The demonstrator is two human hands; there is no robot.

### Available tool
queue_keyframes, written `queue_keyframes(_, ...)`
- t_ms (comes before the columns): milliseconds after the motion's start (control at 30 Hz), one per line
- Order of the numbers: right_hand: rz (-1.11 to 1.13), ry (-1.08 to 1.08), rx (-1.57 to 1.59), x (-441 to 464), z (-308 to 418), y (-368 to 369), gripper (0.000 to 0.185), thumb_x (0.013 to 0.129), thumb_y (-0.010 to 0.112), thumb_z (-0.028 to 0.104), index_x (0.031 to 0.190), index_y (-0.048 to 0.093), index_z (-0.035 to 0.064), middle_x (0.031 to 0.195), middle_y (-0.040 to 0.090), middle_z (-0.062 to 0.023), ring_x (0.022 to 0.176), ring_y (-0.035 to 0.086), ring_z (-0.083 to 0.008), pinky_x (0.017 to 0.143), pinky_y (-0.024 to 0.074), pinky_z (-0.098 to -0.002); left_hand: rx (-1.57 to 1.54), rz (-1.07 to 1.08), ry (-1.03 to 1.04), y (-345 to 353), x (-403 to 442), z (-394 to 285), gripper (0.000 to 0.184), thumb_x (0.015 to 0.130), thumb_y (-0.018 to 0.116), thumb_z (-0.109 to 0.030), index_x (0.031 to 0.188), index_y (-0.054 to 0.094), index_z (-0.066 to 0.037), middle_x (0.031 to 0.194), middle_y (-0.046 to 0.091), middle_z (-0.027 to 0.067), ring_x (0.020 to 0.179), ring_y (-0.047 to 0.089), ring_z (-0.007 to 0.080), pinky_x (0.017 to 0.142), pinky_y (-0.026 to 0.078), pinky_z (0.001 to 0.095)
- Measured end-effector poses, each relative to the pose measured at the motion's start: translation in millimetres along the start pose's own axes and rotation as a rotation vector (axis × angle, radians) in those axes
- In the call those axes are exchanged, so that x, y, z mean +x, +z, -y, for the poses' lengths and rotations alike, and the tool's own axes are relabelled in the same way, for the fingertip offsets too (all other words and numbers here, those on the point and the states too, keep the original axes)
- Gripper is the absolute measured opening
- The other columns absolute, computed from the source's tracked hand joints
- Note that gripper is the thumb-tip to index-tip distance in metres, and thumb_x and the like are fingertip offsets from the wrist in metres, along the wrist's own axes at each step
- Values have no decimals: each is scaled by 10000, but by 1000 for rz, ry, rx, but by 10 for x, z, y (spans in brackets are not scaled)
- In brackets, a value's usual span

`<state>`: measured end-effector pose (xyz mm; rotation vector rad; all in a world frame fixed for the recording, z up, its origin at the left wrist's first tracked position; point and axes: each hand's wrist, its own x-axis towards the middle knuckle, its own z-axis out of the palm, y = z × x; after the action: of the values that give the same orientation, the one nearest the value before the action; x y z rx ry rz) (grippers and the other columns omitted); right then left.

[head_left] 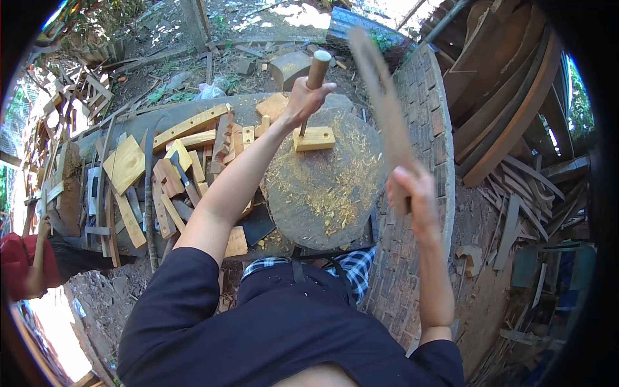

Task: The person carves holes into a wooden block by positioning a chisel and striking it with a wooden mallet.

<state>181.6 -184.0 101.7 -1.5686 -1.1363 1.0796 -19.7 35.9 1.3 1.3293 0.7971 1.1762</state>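
Note:
My left hand (305, 100) is wrapped round the handle of a chisel (318, 72), held upright. The chisel's blade comes down on a small yellow wooden block (320, 139), which has a hole near its right end. Under the block is a round chopping block (303, 206) strewn with wood chips. My right hand (414, 193) grips a long wooden mallet (382, 97), raised to the right of the chisel and blurred by motion; its head points up and away from me.
Left of the round block lie wood offcuts (126, 164), a long drilled strip (193, 128) and a dark-bladed tool (184, 177). A brick wall (419, 116) runs along the right, with curved boards (516, 129) beyond it. Another person's red sleeve (22, 264) shows at far left.

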Motion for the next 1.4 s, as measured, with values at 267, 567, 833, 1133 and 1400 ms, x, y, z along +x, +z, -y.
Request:
queue_keyframes(267, -180, -520, -510, -124, 924, 64, 432, 901, 607, 351, 1137, 528, -2, 875, 632, -104, 764, 612, -208, 721, 484, -325, 75, -11, 23, 23, -4, 28, 308, 836, 713, -283, 697, 572, -48, 613, 547, -10, 537, 491, 64, 490, 393, 249)
queue_keyframes(567, 56, -276, -328, -146, 1063, -59, 497, 879, 638, 375, 1208, 558, 11, 951, 642, -88, 855, 610, -173, 775, 489, -334, 155, -4, 53, 37, 5, 79, 331, 828, 721, -301, 743, 582, -12, 630, 555, 9, 568, 509, 87, 530, 424, 276)
queue_keyframes(833, -23, -422, -674, 20, 580, -15, 483, 916, 600, 380, 1281, 531, 72, 983, 684, -243, 902, 697, -340, 784, 532, -406, 107, 18, 32, 27, 34, 63, 317, 825, 733, -274, 718, 570, -24, 618, 557, 6, 554, 512, 86, 517, 425, 278)
queue_keyframes(1133, -164, -74, -1052, 23, -1316, 105, 625, 920, 586, 389, 1381, 396, 13, 888, 682, -253, 810, 680, -434, 712, 540, -480, 63, -31, 67, 96, -17, 52, 249, 869, 707, -224, 731, 567, -72, 572, 501, -34, 483, 457, 42, 433, 354, 224)
queue_keyframes(1400, -201, -614, -1160, 466, -1151, 683, 756, 851, 657, 441, 1435, 354, 68, 1415, 380, -152, 1352, 300, -307, 1070, 286, -484, 40, -16, 42, 90, 40, 72, 276, 873, 699, -200, 679, 526, -110, 546, 494, -36, 426, 428, 37, 376, 328, 213)
